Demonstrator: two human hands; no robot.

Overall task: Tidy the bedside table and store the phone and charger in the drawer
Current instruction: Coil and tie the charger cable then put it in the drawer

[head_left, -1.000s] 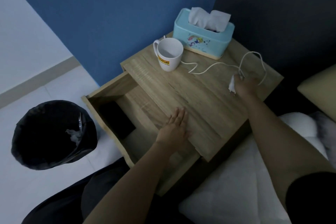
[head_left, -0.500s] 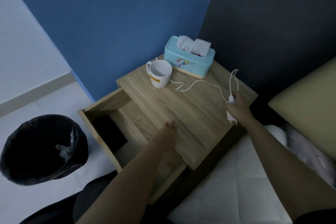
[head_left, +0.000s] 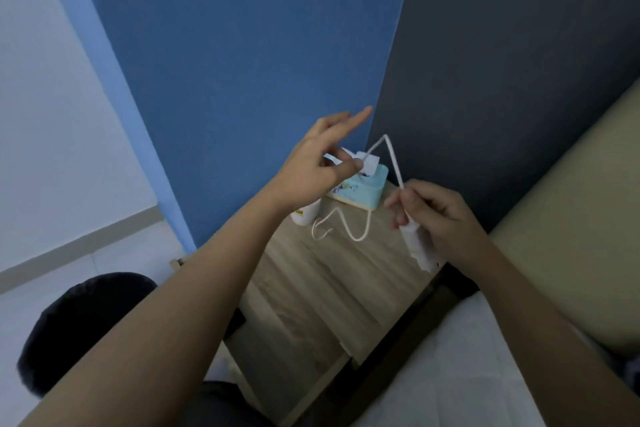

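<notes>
Charger [head_left: 419, 246] hangs clamped in the right hand [head_left: 446, 222] above the bedside table [head_left: 329, 288], its cable [head_left: 389, 156] looping up to the left hand [head_left: 318, 163], whose thumb and finger pinch it, likely for coiling.

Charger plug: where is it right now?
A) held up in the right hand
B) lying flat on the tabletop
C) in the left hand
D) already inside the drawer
A: the right hand grips the white charger plug above the table edge, with its cable looping up toward the left hand, while the rest trails on the bedside table.
</notes>
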